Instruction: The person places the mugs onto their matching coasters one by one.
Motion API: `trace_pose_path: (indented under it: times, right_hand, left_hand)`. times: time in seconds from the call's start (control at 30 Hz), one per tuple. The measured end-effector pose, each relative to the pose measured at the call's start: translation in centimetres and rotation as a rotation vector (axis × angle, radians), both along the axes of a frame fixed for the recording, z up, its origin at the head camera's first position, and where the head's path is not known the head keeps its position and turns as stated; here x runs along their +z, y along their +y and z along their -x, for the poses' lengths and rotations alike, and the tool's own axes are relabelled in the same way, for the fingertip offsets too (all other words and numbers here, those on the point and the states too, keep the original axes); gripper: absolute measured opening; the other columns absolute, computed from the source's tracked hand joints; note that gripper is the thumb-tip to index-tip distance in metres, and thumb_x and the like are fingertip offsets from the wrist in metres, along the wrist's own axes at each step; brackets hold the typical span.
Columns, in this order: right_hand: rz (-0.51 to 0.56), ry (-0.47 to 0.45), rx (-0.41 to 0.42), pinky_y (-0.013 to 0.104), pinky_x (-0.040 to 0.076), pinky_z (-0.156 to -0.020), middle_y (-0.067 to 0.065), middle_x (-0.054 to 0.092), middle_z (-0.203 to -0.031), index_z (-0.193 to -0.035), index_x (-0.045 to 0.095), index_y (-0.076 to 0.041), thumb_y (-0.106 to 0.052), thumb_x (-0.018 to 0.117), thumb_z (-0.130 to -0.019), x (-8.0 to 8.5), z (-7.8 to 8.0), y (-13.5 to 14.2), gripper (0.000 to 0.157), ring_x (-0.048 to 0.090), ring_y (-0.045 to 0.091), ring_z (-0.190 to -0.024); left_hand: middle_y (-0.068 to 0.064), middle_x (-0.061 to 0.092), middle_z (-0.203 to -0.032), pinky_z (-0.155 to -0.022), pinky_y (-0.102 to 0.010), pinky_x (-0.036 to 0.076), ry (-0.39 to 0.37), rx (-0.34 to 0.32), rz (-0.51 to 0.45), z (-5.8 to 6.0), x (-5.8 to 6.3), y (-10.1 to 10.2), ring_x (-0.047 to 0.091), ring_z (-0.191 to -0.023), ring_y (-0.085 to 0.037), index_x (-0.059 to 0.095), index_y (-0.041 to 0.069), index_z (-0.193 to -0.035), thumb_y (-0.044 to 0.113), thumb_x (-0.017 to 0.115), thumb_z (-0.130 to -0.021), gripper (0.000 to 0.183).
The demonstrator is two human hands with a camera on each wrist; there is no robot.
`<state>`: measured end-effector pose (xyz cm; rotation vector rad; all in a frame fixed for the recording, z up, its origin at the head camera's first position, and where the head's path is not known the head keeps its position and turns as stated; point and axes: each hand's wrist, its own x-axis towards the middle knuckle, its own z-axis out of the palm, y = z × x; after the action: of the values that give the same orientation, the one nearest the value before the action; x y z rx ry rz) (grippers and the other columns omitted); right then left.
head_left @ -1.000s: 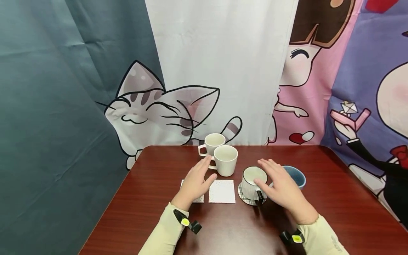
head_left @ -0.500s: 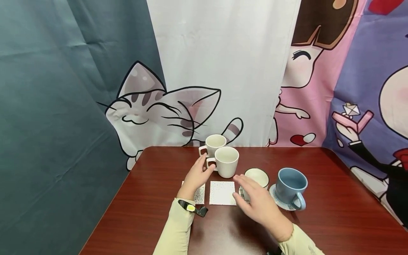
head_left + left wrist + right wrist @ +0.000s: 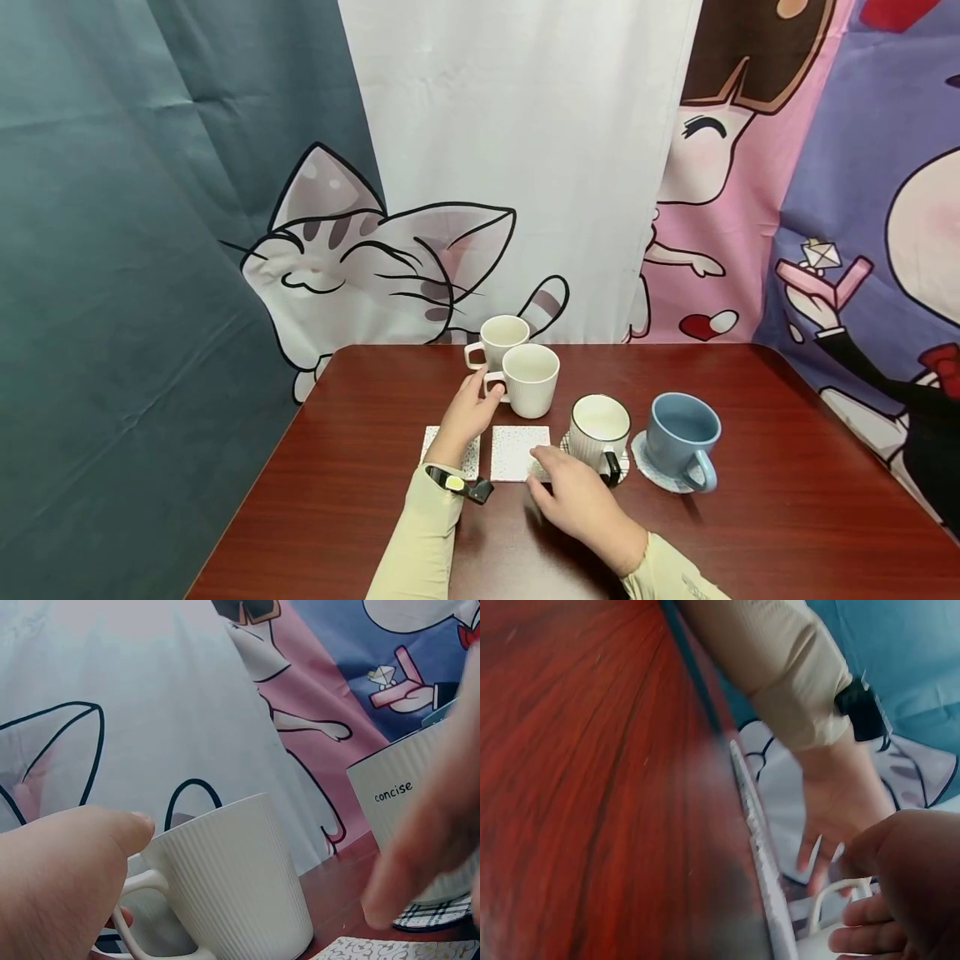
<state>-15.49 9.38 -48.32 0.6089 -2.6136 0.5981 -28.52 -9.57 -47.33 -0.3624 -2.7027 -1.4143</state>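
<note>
My left hand (image 3: 461, 421) reaches to the handle of the nearer white ribbed mug (image 3: 531, 392). In the left wrist view its thumb lies beside that mug's (image 3: 232, 877) rim above the handle, and one fingertip shows through the handle loop. My right hand (image 3: 577, 504) hovers with extended fingers at the right edge of a square white speckled coaster (image 3: 516, 454). A second speckled coaster (image 3: 471, 463) lies partly behind my left wrist. Right of my right hand stands a white mug (image 3: 588, 442) with a black rim and handle, on a round plaid coaster.
Another white mug (image 3: 506, 332) stands behind the nearer one. At the right, a blue mug (image 3: 675, 446) sits on a round pale coaster (image 3: 643, 460). The dark red table (image 3: 337, 483) ends at a cartoon-printed curtain (image 3: 525, 125).
My right hand has come from beside the black-rimmed mug leftward and down to the right speckled coaster. My left hand has shifted slightly toward the nearer white mug's handle. The mugs have stayed put.
</note>
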Motion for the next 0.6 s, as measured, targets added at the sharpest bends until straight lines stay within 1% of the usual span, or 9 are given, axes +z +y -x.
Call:
trace_pose_path:
  times: [0.1,0.17,0.37,0.43,0.47,0.5,0.53,0.6]
  right_hand:
    - [-0.021,-0.041,0.003,0.048,0.053,-0.095,0.018,0.071,-0.117,-0.115,0.070,0.002,-0.017,0.073,-0.087,-0.6,0.2,0.2,0.034,0.068,0.031,-0.110]
    - [-0.030,-0.053,0.017,0.047,0.053,-0.094,0.017,0.071,-0.117,-0.112,0.072,0.000,-0.018,0.073,-0.087,-1.0,0.4,0.5,0.031,0.069,0.031,-0.109]
    - [-0.039,-0.064,0.059,0.046,0.053,-0.094,0.014,0.072,-0.116,-0.105,0.075,-0.004,-0.017,0.073,-0.087,-1.9,0.8,1.1,0.021,0.069,0.028,-0.110]
    - [-0.046,-0.064,0.058,0.046,0.053,-0.094,0.013,0.072,-0.117,-0.105,0.075,-0.005,-0.017,0.073,-0.087,-2.1,0.8,1.2,0.021,0.068,0.027,-0.111]
    - [-0.048,-0.064,0.058,0.046,0.053,-0.094,0.014,0.072,-0.117,-0.105,0.075,-0.004,-0.017,0.073,-0.087,-2.1,0.8,1.2,0.022,0.068,0.028,-0.112]
    - [-0.050,-0.063,0.056,0.046,0.053,-0.095,0.014,0.072,-0.117,-0.105,0.075,-0.003,-0.016,0.073,-0.087,-2.2,0.8,1.3,0.022,0.068,0.028,-0.112]
    - [-0.055,-0.062,0.054,0.046,0.053,-0.095,0.014,0.072,-0.118,-0.106,0.075,-0.003,-0.016,0.073,-0.087,-2.2,0.7,1.3,0.023,0.068,0.028,-0.112]
    - [-0.062,-0.054,0.052,0.046,0.053,-0.095,0.014,0.071,-0.118,-0.106,0.075,-0.002,-0.016,0.073,-0.087,-2.3,0.6,1.2,0.023,0.068,0.028,-0.112]
  left_hand:
    - [-0.012,0.045,-0.152,-0.096,-0.052,0.050,0.009,0.008,0.004,-0.1,-0.1,-0.1,0.065,-0.110,-0.030,0.037,0.012,-0.157,0.039,0.053,-0.104,0.062]
    - [-0.012,0.048,-0.150,-0.098,-0.052,0.049,0.029,0.017,0.024,-0.1,-0.1,-0.1,0.064,-0.111,-0.031,0.041,0.011,-0.155,0.040,0.053,-0.104,0.060]
    - [-0.012,0.055,-0.144,-0.107,-0.054,0.042,0.065,0.028,0.079,-0.1,0.0,-0.3,0.055,-0.129,-0.034,0.051,0.009,-0.148,0.037,0.050,-0.105,0.051]
    - [-0.010,0.058,-0.141,-0.107,-0.053,0.043,0.058,0.025,0.093,-0.1,0.0,-0.3,0.055,-0.130,-0.032,0.054,0.011,-0.144,0.037,0.049,-0.105,0.047]
    - [-0.009,0.061,-0.136,-0.104,-0.052,0.045,0.057,0.024,0.098,-0.2,0.0,-0.3,0.058,-0.126,-0.031,0.057,0.012,-0.141,0.038,0.049,-0.106,0.045]
    - [-0.009,0.066,-0.128,-0.099,-0.051,0.048,0.047,0.020,0.101,-0.3,0.1,-0.3,0.062,-0.118,-0.030,0.060,0.013,-0.137,0.040,0.049,-0.106,0.043]
    - [-0.009,0.070,-0.118,-0.092,-0.049,0.051,0.038,0.015,0.101,-0.4,0.0,-0.3,0.066,-0.109,-0.028,0.062,0.015,-0.133,0.041,0.049,-0.105,0.041]
    - [-0.007,0.072,-0.100,-0.079,-0.044,0.053,0.002,0.005,0.085,-0.6,0.0,-0.3,0.070,-0.090,-0.025,0.066,0.016,-0.120,0.045,0.049,-0.105,0.037]
